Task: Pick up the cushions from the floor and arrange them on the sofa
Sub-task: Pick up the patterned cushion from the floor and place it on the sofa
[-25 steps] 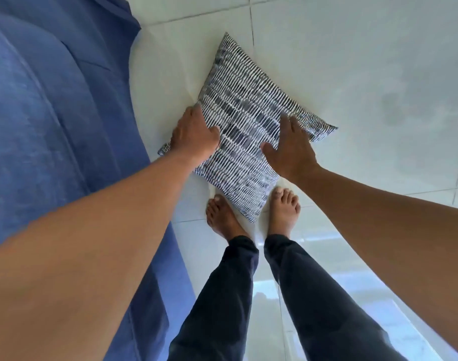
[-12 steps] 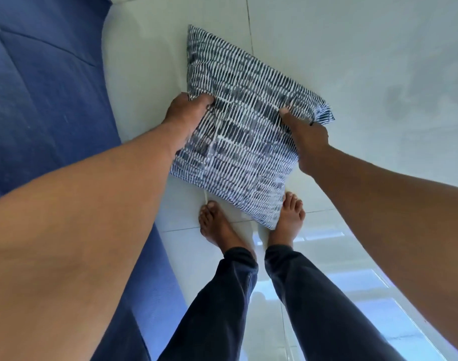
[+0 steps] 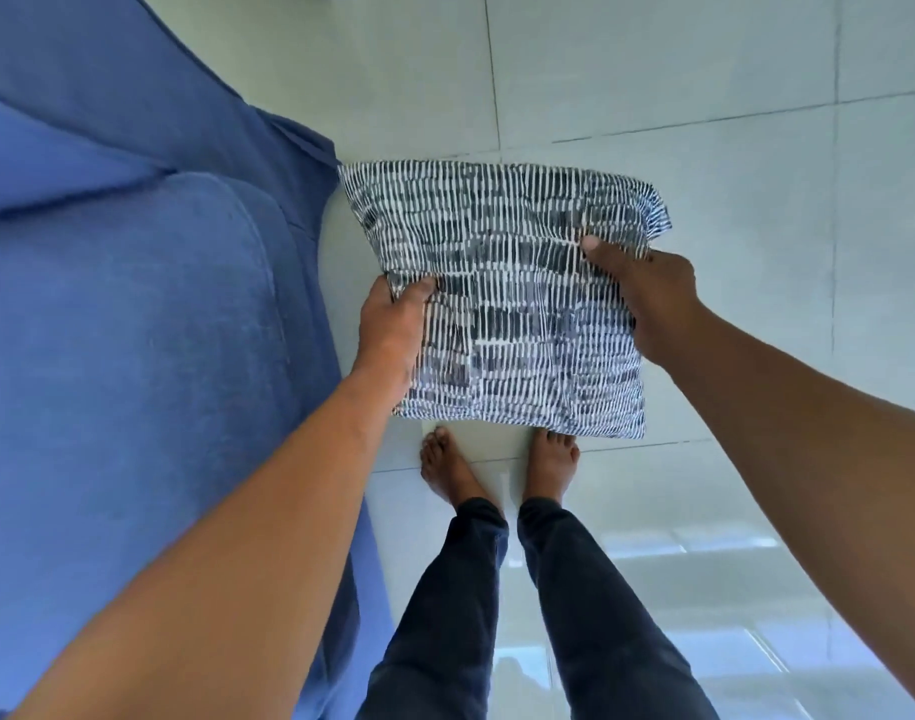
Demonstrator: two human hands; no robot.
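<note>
A square cushion point(image 3: 507, 283) with a dark blue and white dashed pattern hangs in the air above the floor, held flat in front of me. My left hand point(image 3: 393, 330) grips its left edge, thumb on top. My right hand point(image 3: 642, 293) grips its right edge, thumb pressed on the fabric. The blue sofa point(image 3: 133, 314) fills the left side of the view, its seat edge just left of the cushion.
Pale glossy floor tiles point(image 3: 704, 96) stretch to the right and ahead. My bare feet point(image 3: 497, 470) and dark trousers stand directly below the cushion, close beside the sofa's front edge.
The cushion went from lying on the floor under my hands to being gripped at both sides and lifted. It has turned square to me and sits closer to the sofa.
</note>
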